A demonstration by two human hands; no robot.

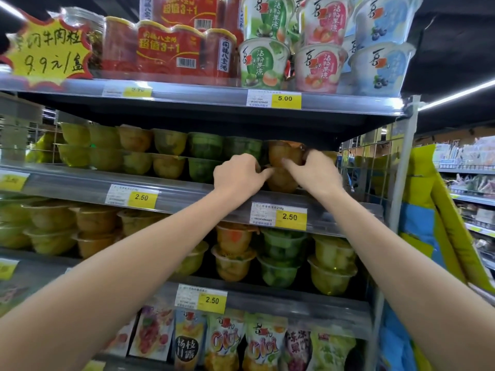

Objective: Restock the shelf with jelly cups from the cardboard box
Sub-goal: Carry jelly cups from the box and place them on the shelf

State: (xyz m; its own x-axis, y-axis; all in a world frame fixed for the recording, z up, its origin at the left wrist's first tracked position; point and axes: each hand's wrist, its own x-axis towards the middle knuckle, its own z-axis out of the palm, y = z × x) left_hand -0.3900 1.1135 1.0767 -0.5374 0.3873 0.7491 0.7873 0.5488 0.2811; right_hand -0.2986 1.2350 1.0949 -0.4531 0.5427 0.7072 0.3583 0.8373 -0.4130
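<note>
— Where is the jelly cup?

— The orange cup (284,153) is just above the yellow price tag (290,217), on the middle shelf (80,183). It sits on top of another orange cup (281,182).

— Are you holding it?

— Yes. My left grip (238,175) is curled on its left side. My right grip (314,170) is curled on its right side. Both are clamped on that top cup.

— What step is this?

— I think I am setting it down on the stack. It looks almost in place.

— What comes next?

— I think I should make it sit flat first. Then I let go slowly, so it does not tip. The green cups (241,148), up and left of the tag, are very close, so I must not bump them. After that I need another cup from the box. I cannot see the box from here.
</note>
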